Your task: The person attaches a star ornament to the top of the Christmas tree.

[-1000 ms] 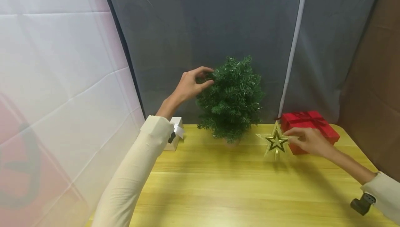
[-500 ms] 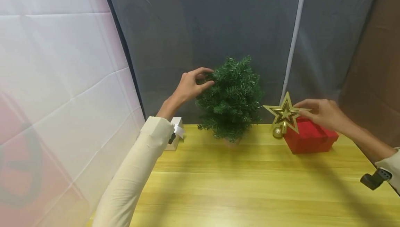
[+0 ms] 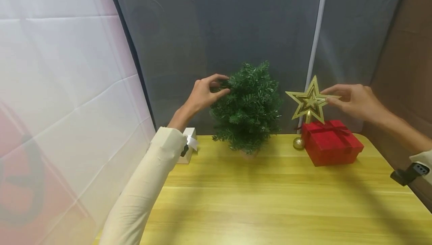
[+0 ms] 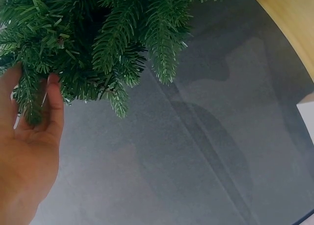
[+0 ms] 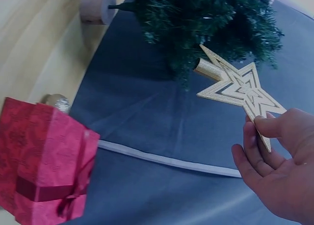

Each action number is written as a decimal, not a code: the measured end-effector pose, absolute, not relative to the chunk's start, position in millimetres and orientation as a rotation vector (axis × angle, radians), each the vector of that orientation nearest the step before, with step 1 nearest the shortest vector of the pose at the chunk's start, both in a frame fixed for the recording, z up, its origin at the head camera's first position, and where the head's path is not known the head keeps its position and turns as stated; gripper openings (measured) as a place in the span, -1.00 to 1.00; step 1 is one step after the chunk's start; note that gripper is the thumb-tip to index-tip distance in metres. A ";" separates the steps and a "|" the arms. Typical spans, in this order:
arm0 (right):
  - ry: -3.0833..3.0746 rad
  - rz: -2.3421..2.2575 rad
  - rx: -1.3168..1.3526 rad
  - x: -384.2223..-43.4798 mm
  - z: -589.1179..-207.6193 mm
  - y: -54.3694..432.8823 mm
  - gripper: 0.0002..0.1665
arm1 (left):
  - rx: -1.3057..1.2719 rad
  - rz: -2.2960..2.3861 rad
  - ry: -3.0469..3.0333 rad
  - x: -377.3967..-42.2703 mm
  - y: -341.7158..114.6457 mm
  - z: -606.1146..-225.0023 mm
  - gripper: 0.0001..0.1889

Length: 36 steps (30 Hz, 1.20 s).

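The star (image 3: 310, 101) is held up right of the tree (image 3: 249, 106), one point pinched by the right hand (image 3: 361, 100). A branch (image 4: 32, 100) on the tree's left is held between curved fingers and thumb by the left hand (image 3: 202, 93). A red box (image 3: 332, 148) and gold ball (image 3: 298, 143) are set at the far right of the table (image 3: 256, 200).

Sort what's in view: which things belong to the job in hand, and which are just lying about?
Job: gold star, pinched by the right hand; green tree, the left hand at its branches.
Apparently lying about: red gift box; gold ball; white box with ribbon.
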State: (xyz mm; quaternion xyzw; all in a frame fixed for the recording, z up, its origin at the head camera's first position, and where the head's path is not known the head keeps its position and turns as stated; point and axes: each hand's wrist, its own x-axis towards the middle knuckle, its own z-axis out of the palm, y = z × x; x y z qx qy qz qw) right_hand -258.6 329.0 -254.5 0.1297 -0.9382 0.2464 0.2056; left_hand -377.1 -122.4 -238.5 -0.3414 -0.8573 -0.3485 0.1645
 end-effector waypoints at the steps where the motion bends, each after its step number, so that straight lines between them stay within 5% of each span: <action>1: -2.608 0.688 0.362 -259.1 -251.2 328.4 -0.67 | -0.971 -0.989 -2.444 -377.4 -122.6 -238.5 -0.53; 36: -2.472 0.737 0.435 -282.4 -151.7 265.8 -0.61 | -0.974 -1.028 -2.424 -376.1 -124.9 -240.8 -0.53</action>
